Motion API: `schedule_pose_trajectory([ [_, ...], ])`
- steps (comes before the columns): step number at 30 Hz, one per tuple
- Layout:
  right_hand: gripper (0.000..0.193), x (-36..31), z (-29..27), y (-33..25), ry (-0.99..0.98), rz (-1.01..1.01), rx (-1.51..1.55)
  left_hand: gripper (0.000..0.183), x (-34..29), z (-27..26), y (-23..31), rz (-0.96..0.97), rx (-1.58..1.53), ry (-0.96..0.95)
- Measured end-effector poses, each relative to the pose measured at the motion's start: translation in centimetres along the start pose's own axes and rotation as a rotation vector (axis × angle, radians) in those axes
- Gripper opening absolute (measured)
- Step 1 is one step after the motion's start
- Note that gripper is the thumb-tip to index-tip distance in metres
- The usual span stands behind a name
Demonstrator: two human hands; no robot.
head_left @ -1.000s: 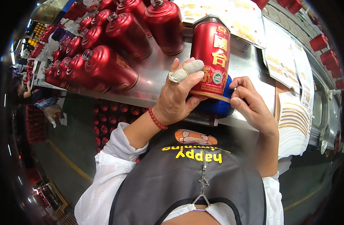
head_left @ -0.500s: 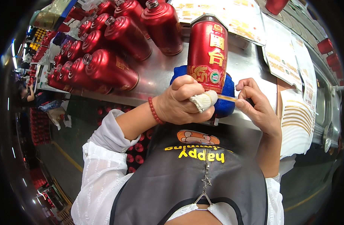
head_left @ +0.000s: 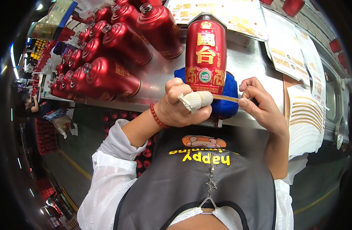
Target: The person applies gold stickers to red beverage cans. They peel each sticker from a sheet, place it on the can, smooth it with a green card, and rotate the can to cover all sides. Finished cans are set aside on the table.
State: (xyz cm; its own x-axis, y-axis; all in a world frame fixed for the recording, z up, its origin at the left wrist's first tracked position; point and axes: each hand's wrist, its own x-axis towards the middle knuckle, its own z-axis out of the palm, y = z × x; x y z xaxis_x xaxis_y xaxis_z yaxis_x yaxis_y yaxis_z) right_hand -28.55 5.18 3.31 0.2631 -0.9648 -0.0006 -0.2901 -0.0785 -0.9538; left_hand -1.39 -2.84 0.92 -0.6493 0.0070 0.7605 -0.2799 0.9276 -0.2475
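Observation:
A glossy red bottle (head_left: 205, 50) with gold lettering and a round green mark lies on a folded blue cloth (head_left: 231, 86), its lower end toward me. Curled at that end is my left hand (head_left: 181, 105), closed against the bottle, with a white knitted finger cover (head_left: 196, 101) on one digit. A narrow gold label strip (head_left: 225, 98) runs from beside the covered digit to my right hand (head_left: 262, 105). My right thumb and forefinger pinch its free end. The left fingertips are partly hidden.
Several red bottles (head_left: 112, 76) stand grouped on the metal table (head_left: 160, 74) at the left. Printed label sheets (head_left: 287, 57) lie at the far side and right. A white sheet of curved gold strips (head_left: 306, 119) is beside my right arm.
The bottle has turned, bringing its lettering and green mark round to the left. My left hand has shifted slightly left, and more of the strip shows between my hands.

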Motion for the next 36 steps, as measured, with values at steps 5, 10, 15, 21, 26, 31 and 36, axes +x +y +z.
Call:
schedule_pose_trajectory([
  [5, 0.030, -0.1, -0.1, 0.7, 0.006, -0.033, -0.015, 0.026, 0.7, 0.4, 0.0, 0.009, -0.059, -0.077],
  [10, 0.030, -0.1, -0.1, 0.4, 0.007, 0.013, 0.015, 0.025, -0.1, 0.0, 0.2, -0.021, 0.019, 0.002],
  [15, 0.029, -0.1, -0.2, 1.1, 0.021, -0.007, -0.013, 0.026, 0.4, 0.4, 0.4, 0.010, -0.066, -0.093],
  [21, 0.029, 0.0, 0.1, 0.8, 0.021, 0.006, 0.018, 0.023, -0.5, 0.1, 0.7, -0.076, 0.008, -0.037],
  [26, 0.029, 0.2, 0.1, 0.9, 0.009, 0.037, 0.013, 0.021, -0.5, 0.0, 0.9, -0.099, 0.002, -0.064],
  [31, 0.028, 0.2, 0.4, 1.5, 0.045, -0.014, -0.005, 0.025, 0.4, 0.6, 0.4, 0.009, -0.007, -0.105],
  [36, 0.026, 0.6, 0.7, 1.0, 0.027, 0.022, 0.035, 0.017, -1.0, -0.6, 1.3, -0.194, 0.018, -0.121],
])
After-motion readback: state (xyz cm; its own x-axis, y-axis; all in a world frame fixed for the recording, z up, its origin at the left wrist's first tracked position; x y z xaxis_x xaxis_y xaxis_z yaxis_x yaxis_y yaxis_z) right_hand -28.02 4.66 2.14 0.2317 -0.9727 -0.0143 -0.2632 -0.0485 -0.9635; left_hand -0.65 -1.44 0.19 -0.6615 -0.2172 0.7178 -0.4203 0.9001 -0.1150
